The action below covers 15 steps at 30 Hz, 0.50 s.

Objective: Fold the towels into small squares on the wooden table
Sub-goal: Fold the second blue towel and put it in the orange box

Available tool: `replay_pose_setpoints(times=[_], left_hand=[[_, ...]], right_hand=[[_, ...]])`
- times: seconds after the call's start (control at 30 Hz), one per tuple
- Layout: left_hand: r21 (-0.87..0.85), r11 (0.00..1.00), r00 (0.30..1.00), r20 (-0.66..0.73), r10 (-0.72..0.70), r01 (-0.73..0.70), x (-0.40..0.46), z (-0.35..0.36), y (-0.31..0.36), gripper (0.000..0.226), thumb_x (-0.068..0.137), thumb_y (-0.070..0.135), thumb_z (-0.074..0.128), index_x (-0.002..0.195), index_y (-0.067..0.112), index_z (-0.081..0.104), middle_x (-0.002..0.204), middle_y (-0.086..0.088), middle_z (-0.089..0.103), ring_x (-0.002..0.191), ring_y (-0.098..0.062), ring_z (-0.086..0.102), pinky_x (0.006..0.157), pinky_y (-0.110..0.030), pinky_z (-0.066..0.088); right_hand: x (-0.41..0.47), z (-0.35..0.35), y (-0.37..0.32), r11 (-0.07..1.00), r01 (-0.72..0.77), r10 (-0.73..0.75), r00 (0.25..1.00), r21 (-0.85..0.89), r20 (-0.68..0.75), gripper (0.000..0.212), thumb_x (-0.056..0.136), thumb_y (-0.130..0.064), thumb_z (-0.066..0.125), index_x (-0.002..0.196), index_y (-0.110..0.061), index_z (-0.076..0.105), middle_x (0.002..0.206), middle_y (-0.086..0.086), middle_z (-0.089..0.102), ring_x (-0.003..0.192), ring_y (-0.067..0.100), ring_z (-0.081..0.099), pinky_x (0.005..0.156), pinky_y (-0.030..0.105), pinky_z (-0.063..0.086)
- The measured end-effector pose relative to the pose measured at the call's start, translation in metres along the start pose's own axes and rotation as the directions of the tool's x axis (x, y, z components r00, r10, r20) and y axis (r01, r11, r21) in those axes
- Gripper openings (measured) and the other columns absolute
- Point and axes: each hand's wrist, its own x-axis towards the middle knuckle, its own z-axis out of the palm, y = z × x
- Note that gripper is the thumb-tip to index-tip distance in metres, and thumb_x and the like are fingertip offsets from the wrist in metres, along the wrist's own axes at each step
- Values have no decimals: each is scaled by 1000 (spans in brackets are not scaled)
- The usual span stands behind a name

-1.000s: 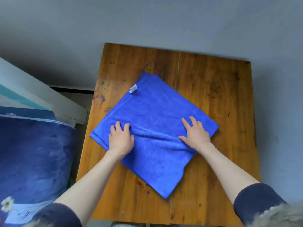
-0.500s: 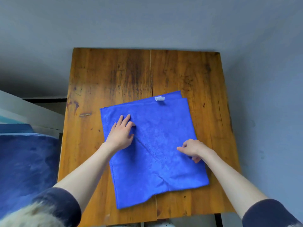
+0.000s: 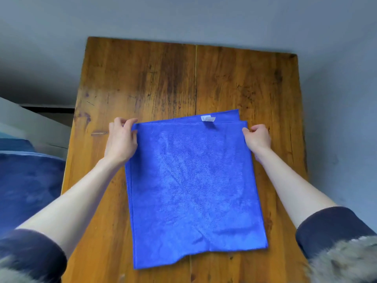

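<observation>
Blue towel (image 3: 193, 186): one piece, soft pile, lying flat on the wooden table (image 3: 142, 82), long sides running away from the person. Two layers show at the far edge, the lower layer poking out slightly beyond the upper at the far right corner. Near edge uneven, with a small notch toward the left of centre. White tag (image 3: 207, 118) at the far edge, right of centre.

Left hand (image 3: 121, 139): at the towel's far left corner, fingers curled, thumb and fingertips pinching the corner of the cloth.

Right hand (image 3: 257, 137): at the far right corner, fingers curled in, gripping the towel's edge just below the corner.

Both forearms bare, reaching along either side of the towel; dark sleeves (image 3: 330, 227) pushed up, pale fur trim (image 3: 344, 260) at the lower right.

Wooden table: orange-brown boards, dark stains and scratches, a seam running down the middle, set against a grey wall (image 3: 183, 17).

Dark blue fabric (image 3: 28, 184): to the left of the table, beside pale boards (image 3: 34, 127); kind cannot be told.
</observation>
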Motion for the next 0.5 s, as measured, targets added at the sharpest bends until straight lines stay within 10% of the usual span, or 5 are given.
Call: replay_pose_setpoints(times=[0.4, 0.5], left_hand=[[-234, 948, 975, 3, -221, 215, 6, -17, 1, 15, 89, 14, 57, 98, 10, 68, 90, -6, 61, 88, -20, 53, 76, -23, 34], [-572, 772, 959, 116, -259, 278, -3, -35, 2, 13, 90, 13, 56, 83, 18, 65, 79, 3, 63, 75, -11, 57, 69, -20, 44]], right_hand=[[-13, -21, 10, 915, 84, -157, 975, 394, 157, 9, 91, -17, 59, 97, -11, 63, 85, 1, 62, 72, 7, 55, 59, 15, 41], [-16, -32, 7, 879, 99, -201, 964, 467, 174, 7, 91, -14, 58, 93, -12, 64, 88, 1, 65, 77, 7, 59, 66, 16, 45]])
